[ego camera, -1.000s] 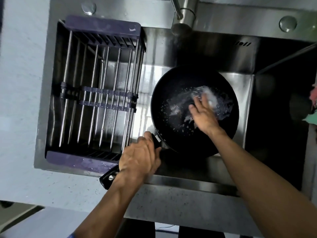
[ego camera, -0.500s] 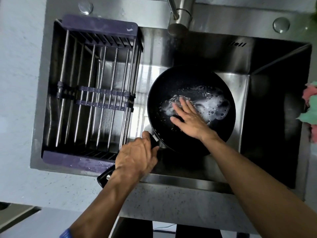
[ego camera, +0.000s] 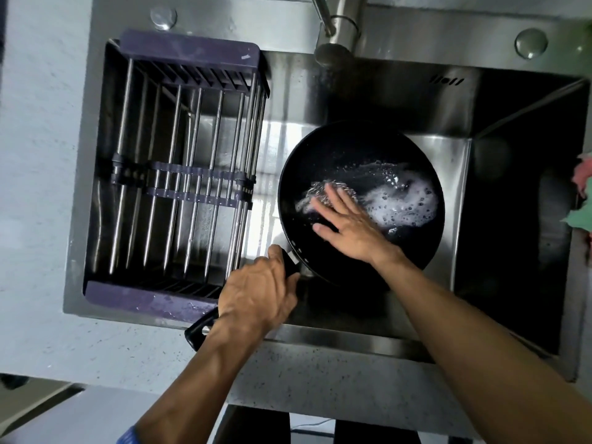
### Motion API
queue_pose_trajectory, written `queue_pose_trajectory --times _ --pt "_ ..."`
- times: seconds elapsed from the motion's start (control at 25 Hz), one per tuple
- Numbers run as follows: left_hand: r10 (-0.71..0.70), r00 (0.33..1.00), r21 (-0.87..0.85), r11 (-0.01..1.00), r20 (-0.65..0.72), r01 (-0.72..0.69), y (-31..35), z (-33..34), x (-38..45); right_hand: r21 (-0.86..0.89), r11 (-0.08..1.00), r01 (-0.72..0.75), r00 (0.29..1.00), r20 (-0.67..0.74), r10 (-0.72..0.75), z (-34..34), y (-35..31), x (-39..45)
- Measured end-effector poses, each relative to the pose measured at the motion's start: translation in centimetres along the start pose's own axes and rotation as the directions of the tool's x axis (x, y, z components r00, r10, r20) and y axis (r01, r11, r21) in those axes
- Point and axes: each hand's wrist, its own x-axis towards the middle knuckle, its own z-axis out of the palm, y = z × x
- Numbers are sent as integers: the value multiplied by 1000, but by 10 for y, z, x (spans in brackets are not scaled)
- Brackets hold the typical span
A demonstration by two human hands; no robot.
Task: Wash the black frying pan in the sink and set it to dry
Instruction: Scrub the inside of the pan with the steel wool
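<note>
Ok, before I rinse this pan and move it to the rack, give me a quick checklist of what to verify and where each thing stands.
1. Grip on the pan handle: left hand wraps round it. Ok.
2. Scrubbing done: foam covers part of the frying pan, with the right hand flat on a scrubber. Not ok.
3. Water for rinsing: no stream visible under the faucet. Not ok.
4. Drying rack free to take the pan: nothing on its bars. Ok.
5. Underside of the pan clean: hidden. Cannot tell.
</note>
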Motion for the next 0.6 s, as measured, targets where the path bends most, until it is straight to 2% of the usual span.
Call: queue_pose_trajectory --times 0.08,0.12,0.2,0.24,0.28,0.36,0.4,0.44,0.48,0.52,0.56,0.6 --pt "-6 1000 -2 1000 -16 6 1 1 -1 121 953 -279 950 -108 292 -8 7 4" --pt "-4 1000 -8 1000 -24 3 0 2 0 100 943 -317 939 -111 327 -7 4 3" --pt "1 1000 -11 1000 -20 -1 -1 4 2 -35 996 -83 996 -36 82 4 -8 -2" --pt "-3 1000 -14 1000 -21 3 -1 5 2 -63 998 20 1000 4 -19 0 -6 -4" --pt "-4 1000 -24 1000 -22 4 0 4 1 -58 998 -13 1000 6 14 -6 3 -9" --pt "2 1000 -42 999 -22 -3 0 3 1 -76 964 -256 966 9 257 -12 25 -28" --pt "2 1000 -41 999 -22 -2 -1 3 2 -107 951 -291 951 78 300 -9 21 -43" --pt "5 1000 -34 999 -25 -6 -2 4 3 -94 965 -245 949 178 259 3 9 -52" --pt "5 1000 -24 1000 -31 -6 -1 4 2 1 991 -130 956 265 125 15 -11 -54" --pt "0 999 -14 1000 -43 0 0 3 2 111 994 -6 968 249 -22 16 -25 -42" --pt "-2 999 -12 1000 -45 2 1 4 1 151 985 82 976 187 -110 6 -28 -23" --pt "-2 999 -14 1000 -40 1 2 5 2 117 990 79 989 115 -93 -8 -20 -6"
